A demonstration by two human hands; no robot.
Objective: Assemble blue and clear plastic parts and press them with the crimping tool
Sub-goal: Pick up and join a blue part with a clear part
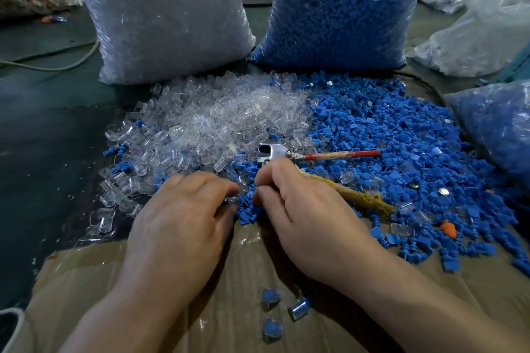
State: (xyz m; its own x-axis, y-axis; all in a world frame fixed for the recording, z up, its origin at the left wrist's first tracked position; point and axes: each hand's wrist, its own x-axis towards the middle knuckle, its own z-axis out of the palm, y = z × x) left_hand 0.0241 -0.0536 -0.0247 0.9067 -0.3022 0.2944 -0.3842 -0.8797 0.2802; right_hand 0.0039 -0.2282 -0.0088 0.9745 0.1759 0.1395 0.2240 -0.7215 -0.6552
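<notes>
One crimping tool point(275, 152) sits gripped in the right hand point(298, 209).

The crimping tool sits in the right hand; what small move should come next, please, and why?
Probably press a blue part into the clear part the left hand seems to pinch: the right hand, gripping the crimping tool, lies beside it, and the tool's head looks empty.

A dark green surface point(48, 135) carried a cardboard sheet point(86, 281), a bag of clear parts point(163, 14) and a bag of blue parts point(341, 8).
</notes>
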